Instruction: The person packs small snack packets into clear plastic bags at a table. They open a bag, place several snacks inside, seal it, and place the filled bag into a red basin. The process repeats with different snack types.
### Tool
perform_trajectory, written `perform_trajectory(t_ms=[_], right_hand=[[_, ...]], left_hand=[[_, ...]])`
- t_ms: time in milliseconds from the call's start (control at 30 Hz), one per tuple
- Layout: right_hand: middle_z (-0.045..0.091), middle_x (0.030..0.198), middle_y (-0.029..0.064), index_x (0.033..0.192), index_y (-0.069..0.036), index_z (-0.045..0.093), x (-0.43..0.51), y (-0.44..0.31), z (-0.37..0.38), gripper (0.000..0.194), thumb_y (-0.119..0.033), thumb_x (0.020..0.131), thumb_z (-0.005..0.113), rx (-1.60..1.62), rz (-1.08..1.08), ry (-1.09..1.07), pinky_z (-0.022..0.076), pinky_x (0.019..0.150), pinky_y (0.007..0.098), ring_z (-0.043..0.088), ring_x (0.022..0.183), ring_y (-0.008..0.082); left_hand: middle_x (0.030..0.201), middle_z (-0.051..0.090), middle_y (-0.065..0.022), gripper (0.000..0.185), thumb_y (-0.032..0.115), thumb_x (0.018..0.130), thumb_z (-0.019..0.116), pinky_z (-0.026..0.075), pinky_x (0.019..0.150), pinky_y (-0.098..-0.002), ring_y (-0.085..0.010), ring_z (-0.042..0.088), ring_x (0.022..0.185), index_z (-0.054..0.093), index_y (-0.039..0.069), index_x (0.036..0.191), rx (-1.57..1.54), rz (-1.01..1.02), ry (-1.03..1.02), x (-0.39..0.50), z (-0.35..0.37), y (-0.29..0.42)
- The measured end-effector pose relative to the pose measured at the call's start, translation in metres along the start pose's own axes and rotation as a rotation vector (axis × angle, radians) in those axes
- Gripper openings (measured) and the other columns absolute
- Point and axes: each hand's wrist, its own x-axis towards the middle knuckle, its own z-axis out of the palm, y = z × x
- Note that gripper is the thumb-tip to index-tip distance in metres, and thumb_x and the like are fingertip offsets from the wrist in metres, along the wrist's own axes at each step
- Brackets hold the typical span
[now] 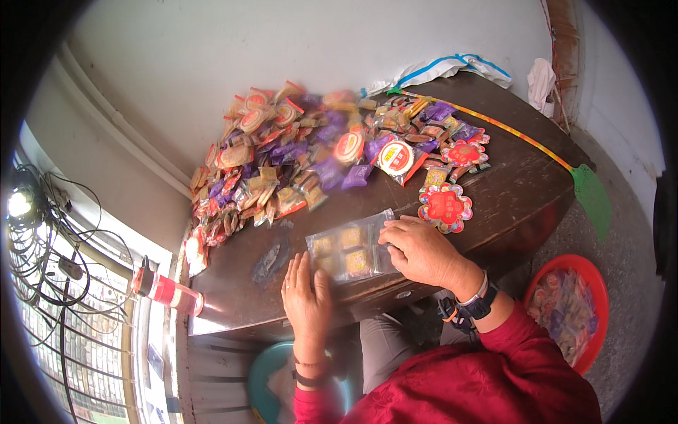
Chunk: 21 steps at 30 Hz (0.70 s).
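A clear plastic bag [347,249] with several small yellow-printed packets inside lies flat near the front edge of the dark wooden table [503,206]. My left hand [306,291] lies at the bag's left edge, palm down, fingers together and thumb apart. My right hand [424,252] rests on the bag's right end with curled fingers; whether they pinch the plastic is unclear. Just beyond my right hand is a red flower-shaped card [445,208]. Behind the bag spreads a heap of wrapped snacks, among them a round white-and-red packet [395,158] and a purple packet [356,176].
A green fly swatter [590,193] reaches over the table's right edge. On the left stands a pink-and-clear bottle [169,293] near tangled cables [47,249]. A red basin [601,318] of packed bags is at lower right, a teal basin [259,365] below the table.
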Motion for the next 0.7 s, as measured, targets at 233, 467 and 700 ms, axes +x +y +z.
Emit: perform_trajectory(t_ms=[233,467,700], right_hand=[[0.064,0.086,0.0148,0.091,-0.003,0.063,-0.003,-0.005,-0.004,0.013,-0.002,0.078,0.06,0.099,-0.047,0.047,0.0506,0.08,0.0478,0.064,0.088,0.0381],[0.068,0.088,0.0119,0.094,-0.003,0.067,-0.009,-0.006,-0.015,0.013,0.0,0.081,0.064,0.27,-0.037,-0.019,0.052,0.08,0.0391,0.067,0.087,0.0296],[0.071,0.093,0.0061,0.103,0.0,0.067,-0.028,0.003,-0.048,0.012,-0.009,0.096,0.063,1.002,0.213,-0.234,0.0538,0.074,0.0303,0.068,0.084,0.0162]], left_hand=[[0.14,0.058,-0.0157,0.054,0.013,0.078,0.077,0.028,0.118,-0.0526,-0.0371,0.048,0.137,0.063,0.01,0.13,0.019,0.393,-0.057,-0.031,0.006,0.038],[0.11,0.064,-0.0054,0.04,0.009,0.072,0.083,0.041,0.086,-0.0423,-0.0276,0.058,0.097,0.071,0.012,0.11,-0.046,0.496,0.101,-0.03,0.017,0.049],[0.095,0.064,-0.0068,0.028,0.0,0.075,0.08,0.048,0.073,-0.0393,-0.0285,0.06,0.083,0.07,0.008,0.1,-0.206,0.504,0.179,-0.028,0.018,0.055]])
